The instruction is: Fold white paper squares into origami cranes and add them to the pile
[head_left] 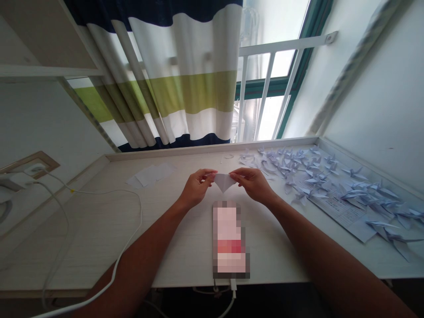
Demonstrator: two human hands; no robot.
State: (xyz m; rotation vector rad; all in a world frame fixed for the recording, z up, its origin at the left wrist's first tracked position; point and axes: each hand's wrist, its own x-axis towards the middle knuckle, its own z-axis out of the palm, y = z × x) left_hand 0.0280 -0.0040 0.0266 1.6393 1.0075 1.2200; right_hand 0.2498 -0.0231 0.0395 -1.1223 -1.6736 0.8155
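A small folded piece of white paper (224,182), shaped like a triangle with its tip downward, is stretched between my two hands above the desk. My left hand (199,185) pinches its left corner between thumb and fingers. At the opposite corner, my right hand (251,180) grips the paper the same way. Just below the paper lies a phone (228,238), its screen blurred out and a white cable plugged into its near end. Many folded paper cranes (308,176) are spread to the right of my right hand.
Loose white paper sheets (150,174) lie at the back left of the desk (109,221). A printed sheet (344,216) sits under some cranes. A white charging cable (141,207) runs from the wall socket (35,170) across my left forearm. Behind hangs a striped curtain (192,88).
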